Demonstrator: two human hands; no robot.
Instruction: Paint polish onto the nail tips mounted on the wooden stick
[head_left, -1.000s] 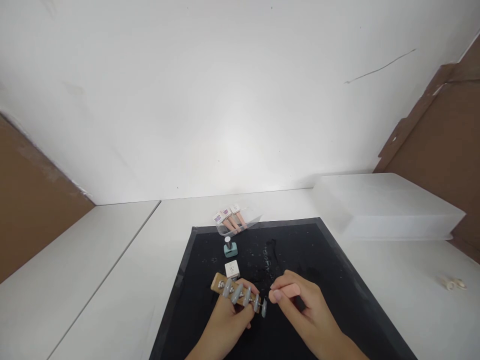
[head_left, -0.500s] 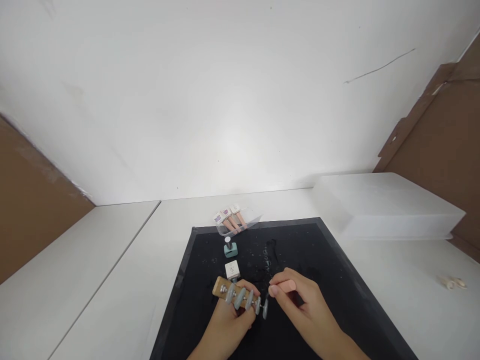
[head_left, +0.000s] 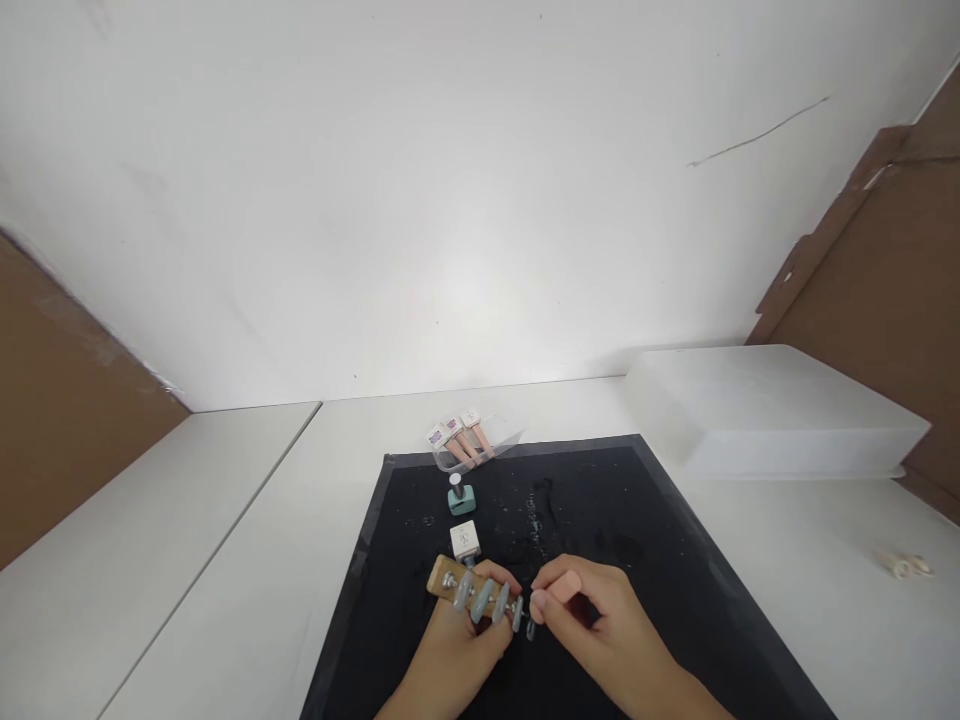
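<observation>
My left hand (head_left: 459, 640) is closed round a wooden block (head_left: 441, 574) that bears a row of several grey false nails (head_left: 482, 598) on small metal posts. In my right hand (head_left: 611, 625) is a pink-handled nail polish brush (head_left: 566, 586), pinched between thumb and fingers. The brush's tip is hidden by the fingers, close to the nail at the block's right end; whether it touches cannot be told. Just beyond my left hand is a square white-topped item (head_left: 465, 540), its lower part hidden. Behind it sits a small green clamp-like item (head_left: 462, 499) with a silver knob.
A black mat (head_left: 600, 490) covers the middle of the white table (head_left: 247, 600). At its far edge, a clear tray (head_left: 504, 436) holds several pink-handled pieces with white square ends (head_left: 471, 417). A white box (head_left: 780, 410) stands back right, small beige pieces (head_left: 904, 566) nearer.
My right hand has moved slightly left and down, bringing the pink handle nearer the end nail and partly covering it. My left hand and the block have barely shifted.
</observation>
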